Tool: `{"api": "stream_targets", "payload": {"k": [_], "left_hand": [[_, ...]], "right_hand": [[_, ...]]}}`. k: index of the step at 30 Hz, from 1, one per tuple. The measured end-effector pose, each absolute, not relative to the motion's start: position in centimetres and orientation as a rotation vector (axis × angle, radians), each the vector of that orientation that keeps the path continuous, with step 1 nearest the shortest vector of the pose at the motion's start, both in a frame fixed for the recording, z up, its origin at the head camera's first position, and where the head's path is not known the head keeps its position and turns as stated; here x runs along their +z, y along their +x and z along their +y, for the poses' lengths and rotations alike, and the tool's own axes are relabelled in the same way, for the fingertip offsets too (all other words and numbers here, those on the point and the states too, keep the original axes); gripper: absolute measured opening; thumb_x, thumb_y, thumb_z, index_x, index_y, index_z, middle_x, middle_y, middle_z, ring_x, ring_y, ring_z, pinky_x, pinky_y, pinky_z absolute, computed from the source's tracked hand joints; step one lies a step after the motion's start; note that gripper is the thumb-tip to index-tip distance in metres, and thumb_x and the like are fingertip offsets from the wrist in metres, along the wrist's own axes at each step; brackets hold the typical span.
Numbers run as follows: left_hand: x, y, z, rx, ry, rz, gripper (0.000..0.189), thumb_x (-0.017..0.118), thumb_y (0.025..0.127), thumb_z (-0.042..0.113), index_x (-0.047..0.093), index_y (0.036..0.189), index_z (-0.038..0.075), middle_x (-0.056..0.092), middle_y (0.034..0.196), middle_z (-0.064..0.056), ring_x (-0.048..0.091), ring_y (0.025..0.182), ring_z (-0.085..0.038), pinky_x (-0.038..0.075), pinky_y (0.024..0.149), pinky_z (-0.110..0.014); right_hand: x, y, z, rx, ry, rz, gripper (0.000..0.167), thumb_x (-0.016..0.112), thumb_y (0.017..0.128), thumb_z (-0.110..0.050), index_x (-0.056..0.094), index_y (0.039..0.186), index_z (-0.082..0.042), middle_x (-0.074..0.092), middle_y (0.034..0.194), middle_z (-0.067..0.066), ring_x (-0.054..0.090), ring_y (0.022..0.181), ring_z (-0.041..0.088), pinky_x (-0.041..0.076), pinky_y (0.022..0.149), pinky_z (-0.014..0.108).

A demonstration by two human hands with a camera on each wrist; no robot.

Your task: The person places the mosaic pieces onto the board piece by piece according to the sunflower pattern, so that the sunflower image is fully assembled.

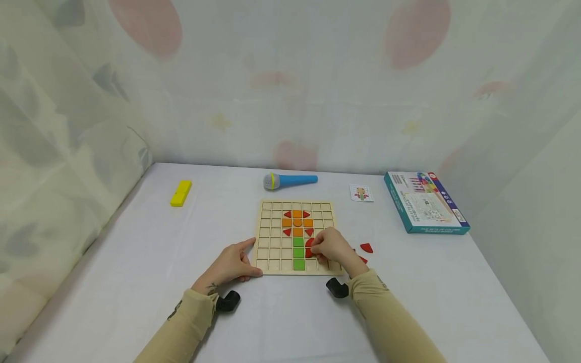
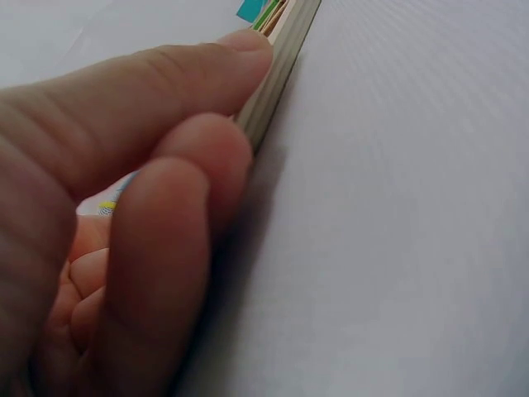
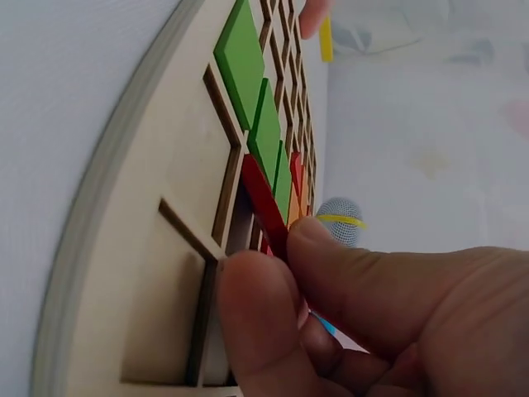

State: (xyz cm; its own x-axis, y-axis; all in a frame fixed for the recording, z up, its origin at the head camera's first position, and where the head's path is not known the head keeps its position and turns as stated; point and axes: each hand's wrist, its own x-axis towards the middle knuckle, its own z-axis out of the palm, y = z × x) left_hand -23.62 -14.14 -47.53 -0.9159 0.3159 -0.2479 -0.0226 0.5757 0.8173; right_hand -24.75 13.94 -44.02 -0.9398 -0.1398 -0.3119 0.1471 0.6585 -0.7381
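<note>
A wooden grid board [image 1: 275, 242] lies on the table, with green squares [image 1: 298, 252] in a column below orange pieces [image 1: 287, 222] and small red triangles [image 1: 287, 214]. At its near left corner, my left hand [image 1: 229, 263] holds the board, thumb on the front edge and index finger along the left side. My right hand [image 1: 335, 247] pinches a red piece [image 3: 264, 200] between thumb and finger. That piece is tilted over a cell beside the green squares in the right wrist view. Its full outline is hidden by my fingers.
Loose red pieces [image 1: 366, 248] lie right of the board, partly behind my right wrist. Behind it are a blue toy microphone [image 1: 295, 180] and a pattern card [image 1: 361, 193]. A box [image 1: 428, 204] stands at right, a yellow block [image 1: 181, 193] at left.
</note>
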Motion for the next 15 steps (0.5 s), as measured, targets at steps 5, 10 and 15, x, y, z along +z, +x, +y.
{"api": "stream_targets", "payload": {"k": [5,10,15], "left_hand": [[-47.55,-23.63,-14.17,1.278,0.252,2.441,0.103,0.086,0.061,0.027,0.030,0.145,0.010,0.059,0.057,-0.004,0.052,0.043,-0.013,0.043,0.046,-0.027],[-47.57,-23.66,-14.19,1.268,0.254,2.446,0.103,0.086,0.062,0.027,0.029,0.146,0.010,0.060,0.057,-0.004,0.052,0.043,-0.013,0.043,0.046,-0.026],[-47.53,-23.55,-14.14,1.272,0.252,2.448,0.103,0.086,0.061,0.026,0.029,0.145,0.009,0.059,0.057,-0.004,0.052,0.042,-0.014,0.043,0.046,-0.027]], "right_hand": [[-44.03,-24.76,13.59,-1.144,-0.003,2.584,0.011,0.066,0.082,-0.005,0.064,0.071,-0.004,0.056,0.055,0.003,0.051,0.045,0.011,0.043,0.046,0.020],[-44.07,-24.80,13.40,-1.112,-0.001,2.627,0.015,0.067,0.081,-0.004,0.060,0.068,-0.005,0.056,0.053,0.004,0.051,0.043,0.012,0.041,0.045,0.021],[-44.12,-24.83,13.28,-1.086,-0.011,2.650,0.017,0.068,0.081,-0.005,0.059,0.067,-0.005,0.055,0.053,0.003,0.051,0.044,0.012,0.041,0.046,0.021]]}}
